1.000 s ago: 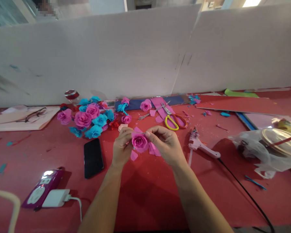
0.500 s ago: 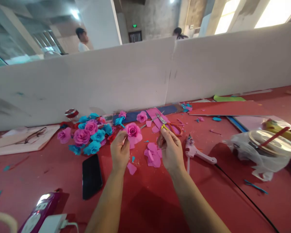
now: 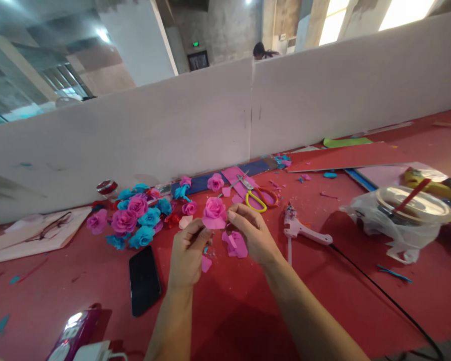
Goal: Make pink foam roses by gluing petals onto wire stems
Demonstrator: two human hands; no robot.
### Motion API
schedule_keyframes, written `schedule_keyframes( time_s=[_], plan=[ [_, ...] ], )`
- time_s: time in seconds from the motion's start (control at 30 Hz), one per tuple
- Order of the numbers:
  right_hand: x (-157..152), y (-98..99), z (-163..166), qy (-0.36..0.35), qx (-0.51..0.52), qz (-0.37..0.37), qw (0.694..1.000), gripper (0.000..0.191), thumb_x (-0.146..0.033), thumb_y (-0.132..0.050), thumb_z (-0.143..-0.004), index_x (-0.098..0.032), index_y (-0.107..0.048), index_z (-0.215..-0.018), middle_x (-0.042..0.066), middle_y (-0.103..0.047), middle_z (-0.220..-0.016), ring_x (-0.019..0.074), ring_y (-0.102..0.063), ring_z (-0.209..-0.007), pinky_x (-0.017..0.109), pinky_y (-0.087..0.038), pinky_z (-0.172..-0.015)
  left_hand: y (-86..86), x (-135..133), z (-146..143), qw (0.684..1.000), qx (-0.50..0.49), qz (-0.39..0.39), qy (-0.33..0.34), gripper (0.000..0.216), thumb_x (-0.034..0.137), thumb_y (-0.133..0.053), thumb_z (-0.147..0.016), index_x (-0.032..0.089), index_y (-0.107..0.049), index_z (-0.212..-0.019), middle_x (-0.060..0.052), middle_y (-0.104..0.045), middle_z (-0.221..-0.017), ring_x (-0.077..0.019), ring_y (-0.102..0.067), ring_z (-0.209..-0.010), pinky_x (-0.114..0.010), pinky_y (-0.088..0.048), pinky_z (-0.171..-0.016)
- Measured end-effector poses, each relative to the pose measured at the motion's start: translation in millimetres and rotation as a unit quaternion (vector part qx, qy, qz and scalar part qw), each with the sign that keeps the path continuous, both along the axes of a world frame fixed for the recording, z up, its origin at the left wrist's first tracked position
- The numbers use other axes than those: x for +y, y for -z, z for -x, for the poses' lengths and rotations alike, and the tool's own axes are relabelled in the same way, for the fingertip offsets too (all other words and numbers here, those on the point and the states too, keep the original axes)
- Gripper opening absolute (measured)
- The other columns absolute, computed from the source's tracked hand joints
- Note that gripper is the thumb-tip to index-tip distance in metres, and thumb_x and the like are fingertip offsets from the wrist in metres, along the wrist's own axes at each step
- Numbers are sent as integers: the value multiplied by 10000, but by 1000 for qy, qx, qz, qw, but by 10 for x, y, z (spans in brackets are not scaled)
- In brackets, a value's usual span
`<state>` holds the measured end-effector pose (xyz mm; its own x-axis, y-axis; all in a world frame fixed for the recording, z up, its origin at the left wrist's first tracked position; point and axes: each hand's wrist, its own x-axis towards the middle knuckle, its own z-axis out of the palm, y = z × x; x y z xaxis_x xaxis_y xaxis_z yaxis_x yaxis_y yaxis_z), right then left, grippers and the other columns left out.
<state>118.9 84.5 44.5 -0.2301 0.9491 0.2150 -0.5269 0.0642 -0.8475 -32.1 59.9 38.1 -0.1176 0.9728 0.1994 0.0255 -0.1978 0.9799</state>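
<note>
My left hand (image 3: 188,253) is closed on the base of a pink paper rose (image 3: 214,213), holding it upright above the table. At the rose's right edge are the fingertips of my right hand (image 3: 253,233), which look pinched on an outer petal. Loose pink paper petals (image 3: 236,245) lie below and between the hands. Beyond the right hand, scissors with a yellow handle (image 3: 256,201) rest on a pink paper strip (image 3: 233,175), beside an orange-handled pair (image 3: 268,196). Left of my hands sits a bunch of pink and blue paper flowers (image 3: 130,215).
A glue gun (image 3: 304,231) with a black cord lies to the right, near a lidded bowl in a plastic bag (image 3: 413,210). A black phone (image 3: 145,281) and a purple power strip (image 3: 71,333) are at left. A white partition (image 3: 173,130) borders the red table.
My right hand has let go of the yellow-handled scissors and moved left to the rose. The rose has shifted slightly and tipped more upright. The view has turned a little.
</note>
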Motion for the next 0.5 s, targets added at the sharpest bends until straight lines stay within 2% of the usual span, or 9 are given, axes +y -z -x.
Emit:
schedule_keyframes(
  time_s=[0.17,0.3,0.5],
  plan=[
    [-20,-12,12,-14,-36,-6,999,244,-395,-676,-788,-192,-581,-691,-33,-573,-608,92,-482,-543,224,-370,-541,105,-3,-18,997,-83,-7,4,135,297,-758,-719,181,-716,-773,29,-527,-631,-84,-424,-585,-210,-356,-560],
    [-32,-14,32,-3,1,-13,1000,188,-337,-674,-785,-189,-605,-692,-38,-573,-603,87,-487,-547,223,-384,-561,97,25,-54,992,-122,-18,14,147,251,-754,-724,193,-747,-860,20,-559,-642,-89,-458,-599,-216,-390,-577],
    [-55,-27,58,-35,31,-7,999,195,-283,-618,-824,-183,-629,-657,-24,-598,-588,95,-511,-563,234,-412,-605,31,46,-182,973,-229,3,15,144,252,-835,-611,187,-757,-713,-12,-665,-666,-114,-579,-628,-237,-492,-608]
  ],
)
